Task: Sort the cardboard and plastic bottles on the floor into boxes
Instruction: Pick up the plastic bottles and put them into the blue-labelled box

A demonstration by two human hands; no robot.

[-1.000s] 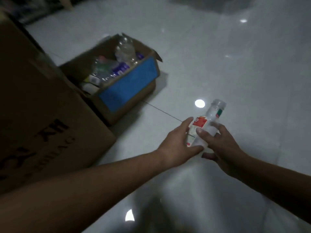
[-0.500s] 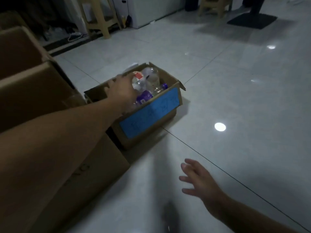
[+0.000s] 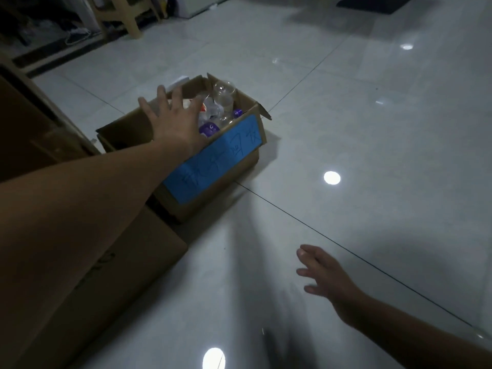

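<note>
Two hands in view, both empty. Left hand [image 3: 173,121] is stretched out over the small cardboard box [image 3: 207,196], palm down, fingers spread wide and straight, gripping nothing; it hovers above the near-left part of the box opening, and I can't tell if it touches the contents. Right hand [image 3: 327,275] is low over the floor [image 3: 372,129], near the camera and well apart from the box, fingers extended and relaxed, also holding nothing. The small box sits on the floor with its flaps open and a blue label [image 3: 215,161] with handwritten marks across the front wall. Plastic bottles are piled inside: a clear bottle [image 3: 224,98] stands up at the far end, an item with a red-and-white label [image 3: 205,107] lies just right of the left fingers, a purple-labelled bottle [image 3: 209,128] sits against the front wall, and a small purple cap [image 3: 237,112] shows near the right corner. Large cardboard box [image 3: 106,262] stands close at the left, touching or just beside the small one, partly hidden by the left forearm. Floor is glossy white tile with a bright round light reflection [image 3: 332,178] to the right of the small box. Pale chair legs [image 3: 133,25] at top left, a dark mat [image 3: 372,2] at the top edge. Dim and slightly blurred.
</note>
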